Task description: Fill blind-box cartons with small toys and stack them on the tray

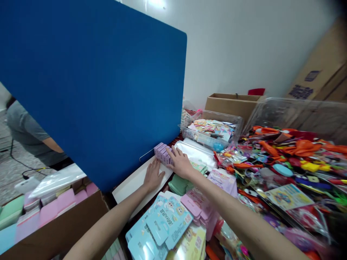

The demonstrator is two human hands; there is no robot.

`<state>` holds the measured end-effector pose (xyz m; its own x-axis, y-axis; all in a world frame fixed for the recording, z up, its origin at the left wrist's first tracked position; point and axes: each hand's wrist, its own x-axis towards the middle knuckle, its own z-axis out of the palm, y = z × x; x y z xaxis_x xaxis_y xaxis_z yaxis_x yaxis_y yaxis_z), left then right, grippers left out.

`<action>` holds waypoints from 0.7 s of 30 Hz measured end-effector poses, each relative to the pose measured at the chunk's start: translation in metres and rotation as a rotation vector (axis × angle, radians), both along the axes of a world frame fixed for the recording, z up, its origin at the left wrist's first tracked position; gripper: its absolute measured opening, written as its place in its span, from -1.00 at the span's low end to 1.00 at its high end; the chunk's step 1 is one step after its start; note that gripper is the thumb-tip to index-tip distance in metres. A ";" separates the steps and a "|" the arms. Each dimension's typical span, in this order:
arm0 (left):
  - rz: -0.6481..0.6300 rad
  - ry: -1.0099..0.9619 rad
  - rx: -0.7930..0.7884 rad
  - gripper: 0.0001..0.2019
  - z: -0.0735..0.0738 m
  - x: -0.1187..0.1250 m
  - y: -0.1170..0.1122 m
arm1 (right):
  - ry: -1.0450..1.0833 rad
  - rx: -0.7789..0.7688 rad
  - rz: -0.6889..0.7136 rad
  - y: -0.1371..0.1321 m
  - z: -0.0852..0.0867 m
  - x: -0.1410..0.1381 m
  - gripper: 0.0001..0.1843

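Note:
My right hand (180,162) lies with spread fingers on a row of lilac flat cartons (162,153), which stand packed together on edge. My left hand (153,176) rests flat on a white board (138,184), just below and left of that row, and touches no carton that I can see. The far end of the row meets a blue divider panel (89,83). Below my forearms lie flattened light-blue printed cartons (159,225) and pink ones (196,207).
A clear bin of printed cards (211,130) stands behind my right hand. Balloons and packaged toys (282,162) heap up at right. Behind the panel, a person (27,131) stands on the far side. A cardboard box (54,227) of pastel cartons sits at lower left.

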<state>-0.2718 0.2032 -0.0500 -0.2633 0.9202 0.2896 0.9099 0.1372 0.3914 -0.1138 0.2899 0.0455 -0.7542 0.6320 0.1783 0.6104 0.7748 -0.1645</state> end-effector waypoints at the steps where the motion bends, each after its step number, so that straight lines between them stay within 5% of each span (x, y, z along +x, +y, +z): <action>1: 0.013 -0.005 0.033 -0.50 0.006 -0.002 -0.001 | 0.035 -0.020 -0.024 -0.001 0.004 0.010 -0.23; 9: 0.022 0.018 0.175 -0.53 0.063 -0.010 0.032 | 0.246 -0.213 -0.151 -0.023 0.022 0.139 -0.61; 16: -0.040 0.025 0.046 -0.64 0.084 0.007 0.042 | 0.357 -0.441 -0.126 -0.087 0.037 0.222 -0.59; 21: -0.060 -0.045 -0.015 -0.65 0.124 0.024 0.031 | 0.441 -0.616 -0.223 -0.149 0.049 0.274 -0.48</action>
<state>-0.2480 0.2342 0.0744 -0.2201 0.9389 0.2645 0.8984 0.0895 0.4300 0.1601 0.1409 0.0946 -0.5388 0.8424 0.0000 0.5193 0.3321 -0.7874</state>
